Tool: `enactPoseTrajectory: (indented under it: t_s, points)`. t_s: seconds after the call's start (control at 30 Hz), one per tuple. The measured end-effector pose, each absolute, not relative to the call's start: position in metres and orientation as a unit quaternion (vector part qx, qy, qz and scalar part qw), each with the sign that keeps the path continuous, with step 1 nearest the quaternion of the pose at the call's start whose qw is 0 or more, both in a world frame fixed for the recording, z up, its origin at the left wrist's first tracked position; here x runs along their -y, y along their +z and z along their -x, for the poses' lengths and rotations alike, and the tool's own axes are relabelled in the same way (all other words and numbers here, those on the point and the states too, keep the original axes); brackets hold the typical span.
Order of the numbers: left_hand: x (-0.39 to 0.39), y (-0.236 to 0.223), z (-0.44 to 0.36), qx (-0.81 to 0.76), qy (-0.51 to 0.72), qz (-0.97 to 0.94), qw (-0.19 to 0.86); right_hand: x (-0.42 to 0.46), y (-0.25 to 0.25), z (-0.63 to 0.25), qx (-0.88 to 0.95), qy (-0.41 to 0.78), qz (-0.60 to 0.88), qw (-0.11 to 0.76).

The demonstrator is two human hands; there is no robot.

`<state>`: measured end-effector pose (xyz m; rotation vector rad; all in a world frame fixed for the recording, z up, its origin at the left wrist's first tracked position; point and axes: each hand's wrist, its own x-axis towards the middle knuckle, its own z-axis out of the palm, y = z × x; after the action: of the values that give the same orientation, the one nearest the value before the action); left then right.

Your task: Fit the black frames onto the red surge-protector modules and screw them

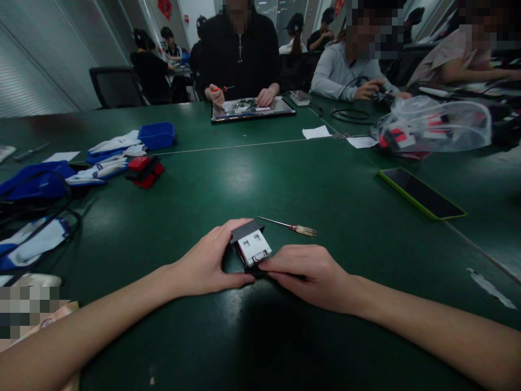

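Note:
A small boxy device, with a black rim and a pale face bearing two square holes and a metal fitting, stands on the green table before me. My left hand curves round its left side, the fingers at the far edge and the thumb at the near edge. At the near right corner my right hand pinches a dark part of the device; the fingertips are partly hidden. Just beyond it lies a screwdriver with a clear amber handle and thin shaft.
A green-cased phone and a clear plastic bag lie to the right. On the left are a red-and-black block, gloves, a blue tray and cables. Opposite, a person holds an orange screwdriver over an opened panel.

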<state>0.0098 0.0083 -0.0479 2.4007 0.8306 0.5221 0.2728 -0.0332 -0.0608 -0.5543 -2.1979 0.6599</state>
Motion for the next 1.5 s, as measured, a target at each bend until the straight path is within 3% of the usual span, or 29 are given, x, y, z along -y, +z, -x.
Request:
enactPoseTrajectory:
  t_s: [0.63, 1.5]
  points:
    - [-0.0116, -0.0516, -0.0070, -0.303, 0.186, -0.894, 0.271, 0.0324, -0.0607, -0.2730, 0.858, 0.281, 0.222, 0.368]
    - [-0.0100, -0.0471, -0.0076, -0.317, 0.179, -0.887, 0.284, 0.0339, -0.0639, -0.2734, 0.821, 0.262, 0.335, 0.382]
